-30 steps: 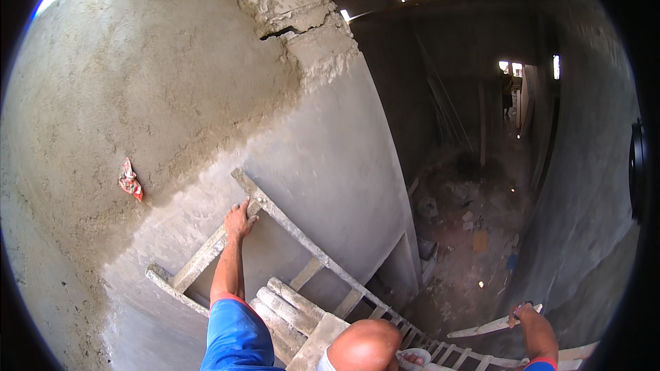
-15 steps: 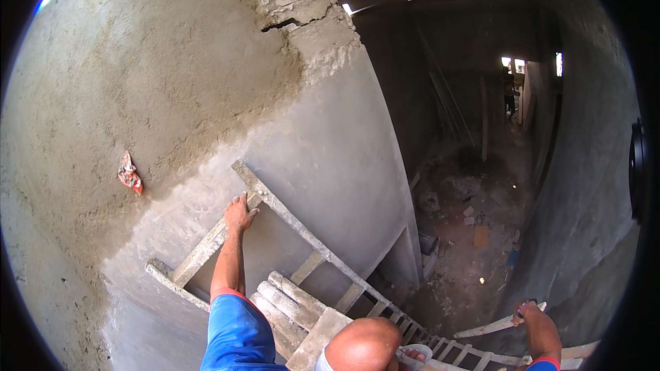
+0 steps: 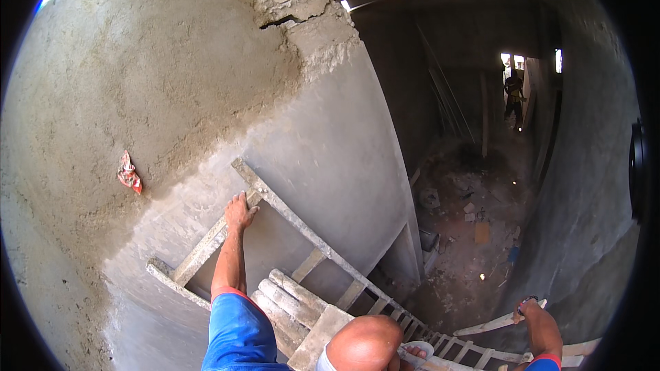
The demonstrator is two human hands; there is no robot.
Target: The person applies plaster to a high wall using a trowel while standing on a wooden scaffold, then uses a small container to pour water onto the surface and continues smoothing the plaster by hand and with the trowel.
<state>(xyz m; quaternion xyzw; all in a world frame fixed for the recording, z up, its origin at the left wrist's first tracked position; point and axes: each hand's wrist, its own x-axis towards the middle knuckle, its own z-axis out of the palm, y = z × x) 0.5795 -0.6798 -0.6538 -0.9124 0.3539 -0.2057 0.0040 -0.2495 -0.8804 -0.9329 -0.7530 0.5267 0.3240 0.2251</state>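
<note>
Two hands were well apart: the left hand (image 3: 240, 213) lay over the wooden ladder's (image 3: 295, 225) top rung (image 3: 206, 252), closure unclear, while the nearer right hand (image 3: 524, 311) gripped a pale narrow board (image 3: 485, 326) slanting down leftward.

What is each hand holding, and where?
Left hand: the ladder, by its top rung near the right end. Right hand: a pale strip, near its right end.

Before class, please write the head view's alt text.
A person's left hand rests on the top rung of a spattered wooden ladder beside a grey plastered wall. Their right hand holds a long, pale strip, and a dim, littered floor lies below.
</note>
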